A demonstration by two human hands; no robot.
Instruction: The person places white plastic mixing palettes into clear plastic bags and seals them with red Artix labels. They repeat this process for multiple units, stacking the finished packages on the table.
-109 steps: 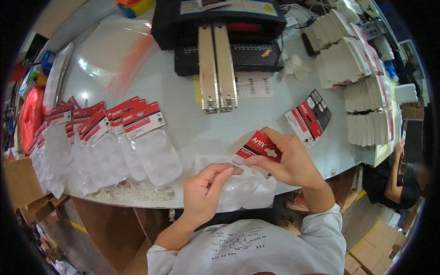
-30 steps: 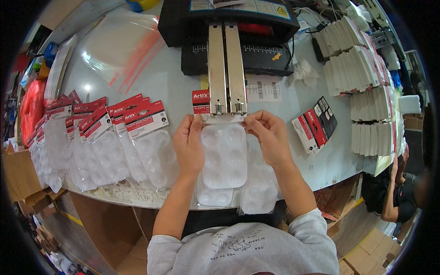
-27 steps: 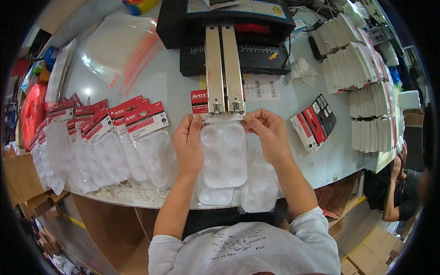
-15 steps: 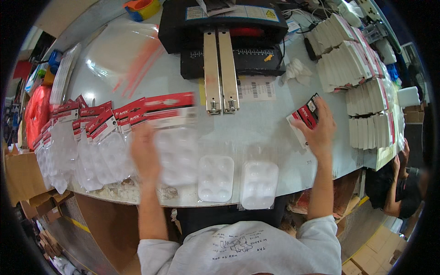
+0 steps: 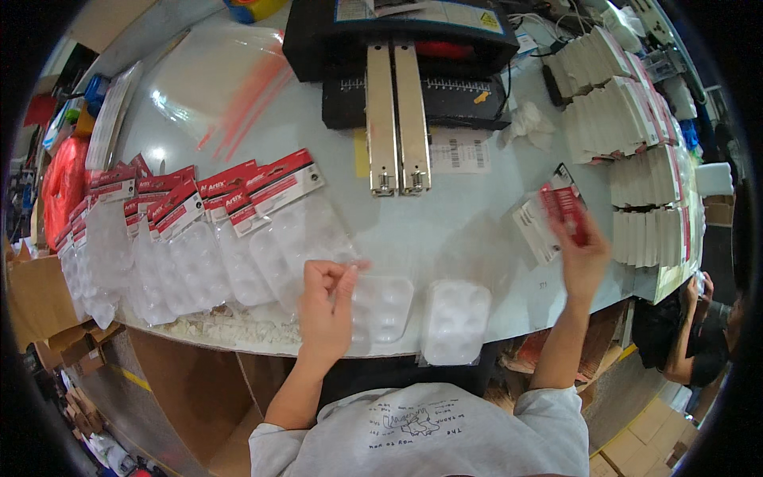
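Between the fingers of my right hand (image 5: 586, 253) is a red and white header card (image 5: 563, 208), slightly blurred. It is lifted off a small stack of such cards (image 5: 540, 230) on the table. My left hand (image 5: 326, 310) is closed, thumb against fingers, at the upper left of a white paint palette in a clear bag (image 5: 385, 308). Whether it pinches the bag's edge is too unclear to tell. To the right lies a second bagged palette (image 5: 456, 322). Left of my left hand, a finished-looking pack with a red card top (image 5: 284, 179) overlaps several similar packs (image 5: 187, 262).
A black heat-sealer-like machine (image 5: 413, 103) with two metal arms stands at the back centre. Clear plastic bags with red edges (image 5: 214, 95) lie back left. Stacks of white cards (image 5: 600, 119) line the right side. Another person's hands (image 5: 698, 290) show at far right.
My left hand has left the carded pack on the row of packs and come right and nearer, to the bagged palette. My right hand has raised a card off the stack.
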